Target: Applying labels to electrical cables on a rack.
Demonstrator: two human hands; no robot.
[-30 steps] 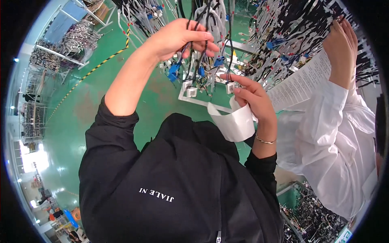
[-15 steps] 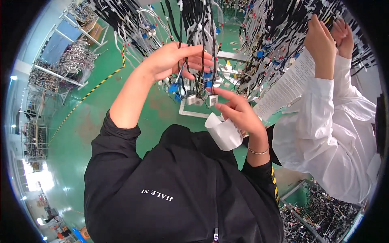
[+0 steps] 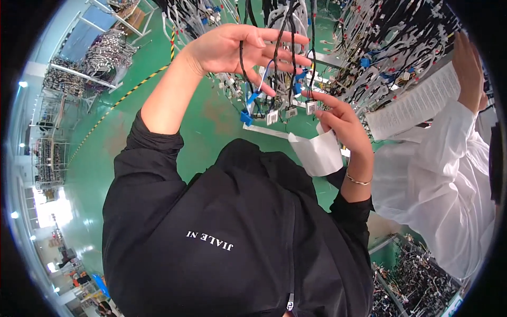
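Black cables (image 3: 293, 53) hang down in front of me with blue connectors (image 3: 246, 117) and several small white label tags (image 3: 272, 117) near their lower ends. My left hand (image 3: 232, 50) is among them, its fingers stretched and spread, and some cables run between and across the fingers. Lower and to the right, my right hand (image 3: 344, 124) has a curled strip of blank white paper (image 3: 319, 153) held in its bent fingers. Its index finger points toward the cables, and the thumb is close to one white tag (image 3: 311, 108); whether they touch, I cannot tell.
At the right a co-worker in white sleeves (image 3: 438, 153) has a hand (image 3: 467, 71) by a long printed sheet (image 3: 417, 108). Dense wire bundles (image 3: 391, 47) hang at the back right. A bin of wires (image 3: 422, 269) stands lower right; racks (image 3: 84, 76) line the left.
Both my hands have shifted up and right in the picture, and the left fingers are spread wider. The tagged cable ends now hang farther apart. The co-worker's hands have moved right.
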